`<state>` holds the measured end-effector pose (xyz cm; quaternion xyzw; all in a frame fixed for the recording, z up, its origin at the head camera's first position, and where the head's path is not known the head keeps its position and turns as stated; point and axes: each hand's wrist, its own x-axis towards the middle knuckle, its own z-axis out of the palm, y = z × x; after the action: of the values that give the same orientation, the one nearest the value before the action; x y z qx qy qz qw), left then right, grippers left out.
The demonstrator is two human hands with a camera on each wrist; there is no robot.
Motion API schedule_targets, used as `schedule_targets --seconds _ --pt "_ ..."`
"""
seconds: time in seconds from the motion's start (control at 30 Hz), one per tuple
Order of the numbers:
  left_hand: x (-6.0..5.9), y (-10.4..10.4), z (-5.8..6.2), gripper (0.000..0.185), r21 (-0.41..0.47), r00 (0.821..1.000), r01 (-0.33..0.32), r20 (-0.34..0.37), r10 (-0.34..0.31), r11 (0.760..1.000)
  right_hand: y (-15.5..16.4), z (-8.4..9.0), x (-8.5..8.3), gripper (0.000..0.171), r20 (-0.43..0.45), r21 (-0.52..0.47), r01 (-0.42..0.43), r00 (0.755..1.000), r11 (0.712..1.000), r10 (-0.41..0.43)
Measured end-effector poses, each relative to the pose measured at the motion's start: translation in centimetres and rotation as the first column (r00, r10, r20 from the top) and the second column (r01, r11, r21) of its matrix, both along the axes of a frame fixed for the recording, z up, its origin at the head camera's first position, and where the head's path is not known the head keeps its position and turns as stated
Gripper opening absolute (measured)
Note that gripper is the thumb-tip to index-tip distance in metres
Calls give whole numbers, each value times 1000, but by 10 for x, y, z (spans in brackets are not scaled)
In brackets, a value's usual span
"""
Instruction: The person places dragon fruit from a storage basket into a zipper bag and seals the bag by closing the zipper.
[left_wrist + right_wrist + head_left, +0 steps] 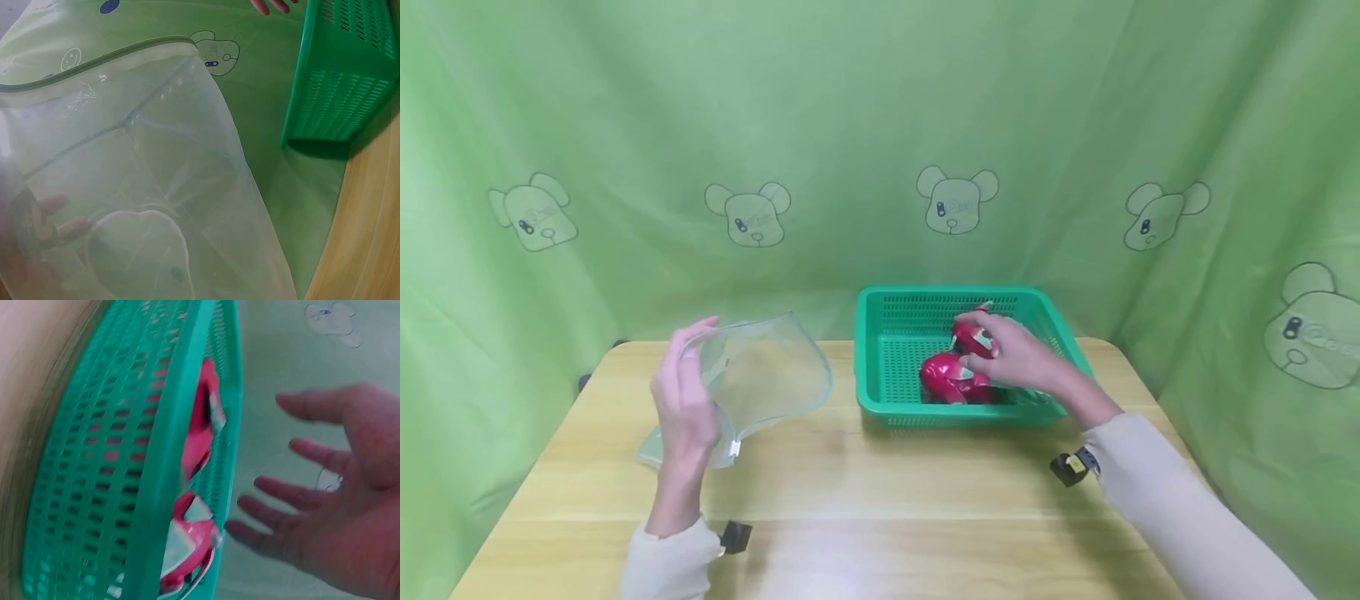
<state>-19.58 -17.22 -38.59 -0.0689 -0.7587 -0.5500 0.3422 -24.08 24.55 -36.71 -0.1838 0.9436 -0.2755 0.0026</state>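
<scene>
A person sits at a wooden tabletop (865, 492) before a green curtain (865, 125). The left hand (685, 408) holds a clear plastic bag (760, 375) upright at the left, fingers curled round its edge. The left wrist view looks through the bag (144, 187), where fingertips (53, 203) show behind the film. At the far right, the right hand (1018, 354) reaches into a green basket (880, 367), its grip loosely spread over two red fruits (955, 375). The right wrist view shows the hand (337, 512) with fingers straight and holding nothing, just beside the basket (125, 462) and the fruits (194, 544).
</scene>
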Motion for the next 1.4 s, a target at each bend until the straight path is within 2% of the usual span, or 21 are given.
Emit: schedule_targets --seconds 0.17,0.4,0.77,0.97,1.23,1.4 --pt "2 -3 0 48 -2 1000 -11 -10 11 1000 4 -9 -8 79 47 39 -63 997 997 61" --pt "3 -3 2 44 25 1000 18 -5 -17 1000 6 -13 -14 82 109 58 -84 991 995 78" --pt "2 -4 0 44 33 1000 15 0 -15 999 6 -13 -24 83 219 117 -145 969 982 117" --pt "1 -3 1 44 34 1000 19 3 -19 999 5 -16 -25 83 264 172 -151 959 974 102" --pt "1 -3 0 45 33 1000 19 5 -19 999 2 -16 -28 94 316 254 -150 946 955 65" --pt "0 -2 0 45 27 1000 30 1 -30 999 3 -18 -29 100 371 275 -167 927 947 56"
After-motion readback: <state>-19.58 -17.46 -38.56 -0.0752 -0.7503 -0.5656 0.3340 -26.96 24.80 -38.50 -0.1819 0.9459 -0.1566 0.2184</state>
